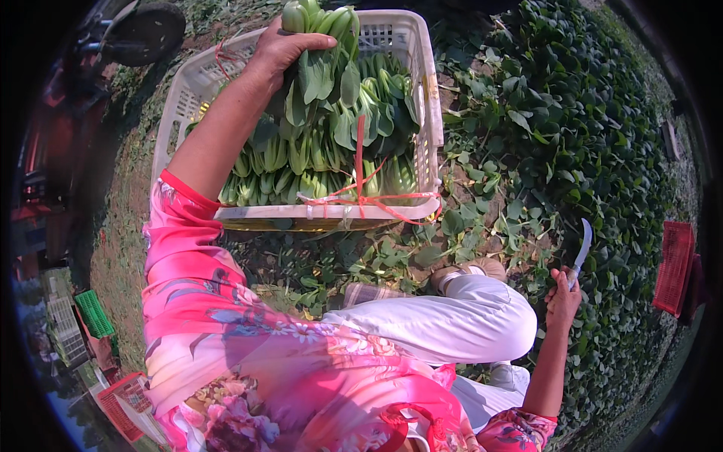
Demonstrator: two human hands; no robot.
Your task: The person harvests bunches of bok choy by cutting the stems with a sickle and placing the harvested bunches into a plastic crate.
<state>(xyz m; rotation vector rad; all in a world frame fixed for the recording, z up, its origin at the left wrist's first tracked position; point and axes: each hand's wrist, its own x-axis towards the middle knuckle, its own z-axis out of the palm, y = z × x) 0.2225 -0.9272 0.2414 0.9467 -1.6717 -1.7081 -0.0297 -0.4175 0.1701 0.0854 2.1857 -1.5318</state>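
My left hand grips several heads of green bok choy over the far side of a white plastic crate. Their pale stem bases point away from me and the leaves hang towards me. Inside the crate lie rows of bok choy. Red plastic twine is tied around the near rim. Off to the right, my right hand is closed on the handle of a curved knife, its blade pointing up and away from the crate.
A dense bed of leafy greens grows along the right, with a red crate beyond it. Loose leaves litter the soil by my bent leg. Far left are a wheel, a green crate and another red crate.
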